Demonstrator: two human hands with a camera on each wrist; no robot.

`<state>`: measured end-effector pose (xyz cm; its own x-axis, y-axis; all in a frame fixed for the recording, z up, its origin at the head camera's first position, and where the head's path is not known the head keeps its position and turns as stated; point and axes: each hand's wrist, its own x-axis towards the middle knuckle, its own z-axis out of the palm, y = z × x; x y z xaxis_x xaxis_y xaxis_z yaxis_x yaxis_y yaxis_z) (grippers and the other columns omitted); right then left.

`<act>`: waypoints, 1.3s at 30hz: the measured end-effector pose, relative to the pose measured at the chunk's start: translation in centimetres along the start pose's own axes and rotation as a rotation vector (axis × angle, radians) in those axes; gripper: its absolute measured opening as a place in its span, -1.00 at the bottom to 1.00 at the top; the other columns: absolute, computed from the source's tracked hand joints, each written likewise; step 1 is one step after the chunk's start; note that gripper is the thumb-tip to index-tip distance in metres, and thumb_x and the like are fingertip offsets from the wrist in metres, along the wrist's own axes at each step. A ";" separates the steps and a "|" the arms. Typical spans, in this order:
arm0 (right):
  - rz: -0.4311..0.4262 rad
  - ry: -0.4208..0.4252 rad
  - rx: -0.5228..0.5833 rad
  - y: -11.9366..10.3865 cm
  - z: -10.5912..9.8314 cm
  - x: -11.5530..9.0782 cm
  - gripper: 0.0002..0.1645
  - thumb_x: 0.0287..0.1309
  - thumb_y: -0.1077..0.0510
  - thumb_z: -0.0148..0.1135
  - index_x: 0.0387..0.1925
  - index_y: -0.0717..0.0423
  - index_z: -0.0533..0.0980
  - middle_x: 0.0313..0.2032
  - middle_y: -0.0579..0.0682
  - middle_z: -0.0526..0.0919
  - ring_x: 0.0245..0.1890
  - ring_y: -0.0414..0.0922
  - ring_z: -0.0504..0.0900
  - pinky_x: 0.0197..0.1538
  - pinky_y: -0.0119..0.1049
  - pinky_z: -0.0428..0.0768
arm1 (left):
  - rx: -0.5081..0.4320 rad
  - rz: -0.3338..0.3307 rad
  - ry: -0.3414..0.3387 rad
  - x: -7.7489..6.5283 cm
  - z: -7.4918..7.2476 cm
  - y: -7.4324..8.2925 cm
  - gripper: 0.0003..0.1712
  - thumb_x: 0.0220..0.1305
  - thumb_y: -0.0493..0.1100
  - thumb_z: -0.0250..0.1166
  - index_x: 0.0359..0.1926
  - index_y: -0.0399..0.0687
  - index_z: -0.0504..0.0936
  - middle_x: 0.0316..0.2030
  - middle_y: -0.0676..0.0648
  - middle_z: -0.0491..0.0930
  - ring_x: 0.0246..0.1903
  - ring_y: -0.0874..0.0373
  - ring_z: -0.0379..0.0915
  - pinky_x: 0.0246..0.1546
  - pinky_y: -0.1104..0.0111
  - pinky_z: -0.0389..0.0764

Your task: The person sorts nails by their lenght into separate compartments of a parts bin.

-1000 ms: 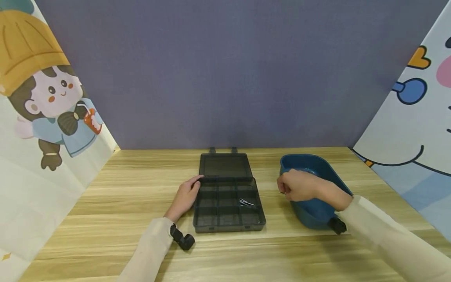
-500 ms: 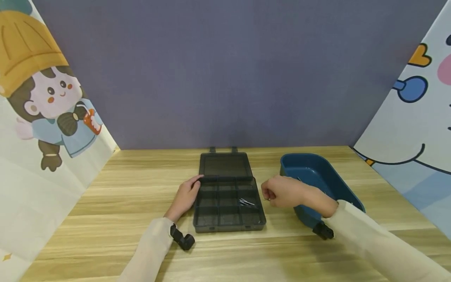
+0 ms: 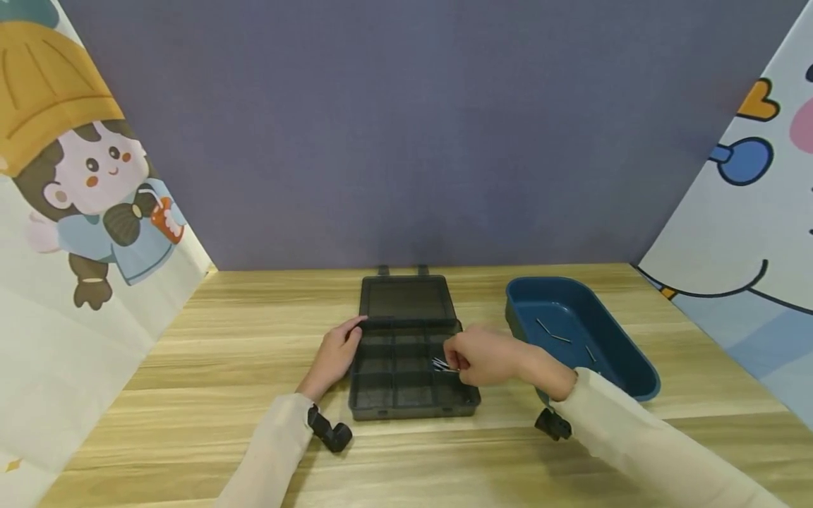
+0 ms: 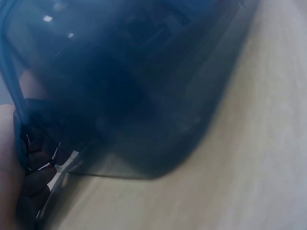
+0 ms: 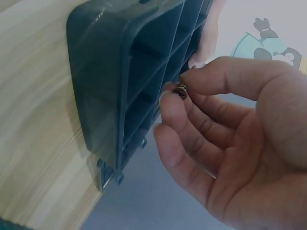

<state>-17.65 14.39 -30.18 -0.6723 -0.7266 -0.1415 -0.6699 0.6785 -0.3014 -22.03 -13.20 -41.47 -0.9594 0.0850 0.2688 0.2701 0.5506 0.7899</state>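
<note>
My right hand point(image 3: 485, 355) is over the right side of a smoky grey compartment case point(image 3: 414, 410). Its thumb and fingers pinch a small screw point(image 5: 181, 91), whose brassy head shows at the fingertips in the right wrist view. Just under those fingers, several thin silver pieces point(image 3: 440, 365) lie in a right-hand compartment. My left hand point(image 3: 333, 356) rests along the case's left edge with its fingers relaxed, the index finger reaching toward the hinge. In the left wrist view, the translucent case point(image 4: 144, 143) fills most of the picture.
A deep blue bin point(image 3: 635, 356) stands to the right with several thin metal pieces point(image 3: 561, 339) on its floor. The case's lid point(image 3: 406, 298) lies folded back behind it. A grey panel point(image 3: 406, 141) rises at the table's far edge.
My right hand has moved left from over the blue bin to the case, carrying the screw. The metal pieces in the bin have come into view. My left hand has stayed in place.
</note>
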 end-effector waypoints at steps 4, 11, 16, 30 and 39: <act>0.021 -0.029 0.031 -0.2 0.4 0.2 -0.84 0.03 0.40 0.12 -0.46 0.09 0.49 -0.66 -0.21 0.29 -0.67 -0.28 0.15 -0.50 -0.44 0.17 | -0.001 0.005 -0.001 0.0 0.1 0.1 -0.57 0.43 -0.17 -0.05 0.22 -0.19 0.49 0.20 -0.26 0.46 0.25 -0.14 0.34 0.27 0.02 0.34; 0.045 -0.060 0.049 -0.3 1.0 0.4 -0.83 0.06 0.40 0.12 -0.44 0.08 0.50 -0.66 -0.20 0.33 -0.67 -0.29 0.20 -0.51 -0.45 0.22 | -0.002 -0.002 0.001 -0.1 0.2 0.2 -0.57 0.43 -0.16 -0.05 0.21 -0.19 0.50 0.20 -0.26 0.47 0.25 -0.15 0.34 0.27 0.02 0.34; 0.046 -0.065 0.049 -0.2 1.3 0.5 -0.84 0.06 0.39 0.13 -0.44 0.07 0.50 -0.65 -0.20 0.36 -0.67 -0.29 0.23 -0.51 -0.45 0.24 | -0.006 -0.006 -0.006 -0.2 0.3 0.2 -0.57 0.43 -0.16 -0.06 0.22 -0.19 0.49 0.21 -0.27 0.45 0.25 -0.15 0.33 0.28 0.01 0.33; 0.016 -0.047 0.014 0.4 0.5 0.0 -0.82 0.01 0.38 0.21 -0.34 0.07 0.53 -0.45 -0.11 0.51 -0.49 -0.26 0.38 -0.37 -0.39 0.43 | 0.011 0.020 0.011 -0.1 0.2 0.0 -0.57 0.42 -0.18 -0.04 0.21 -0.20 0.50 0.18 -0.30 0.48 0.20 -0.18 0.38 0.22 -0.03 0.38; 0.048 -0.007 0.016 1.5 -1.1 -1.9 -0.74 -0.01 0.38 0.23 -0.23 0.09 0.50 -0.29 -0.02 0.53 -0.44 -0.21 0.38 -0.36 -0.35 0.40 | 0.008 0.012 0.005 0.0 -0.1 -0.1 -0.58 0.43 -0.19 -0.04 0.21 -0.20 0.49 0.20 -0.29 0.46 0.24 -0.18 0.34 0.26 -0.01 0.34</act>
<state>-17.70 16.88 -29.36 -0.7013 -0.6939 -0.1630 -0.6317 0.7110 -0.3088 -22.01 -13.33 -41.48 -0.9558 0.0869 0.2810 0.2805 0.5562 0.7823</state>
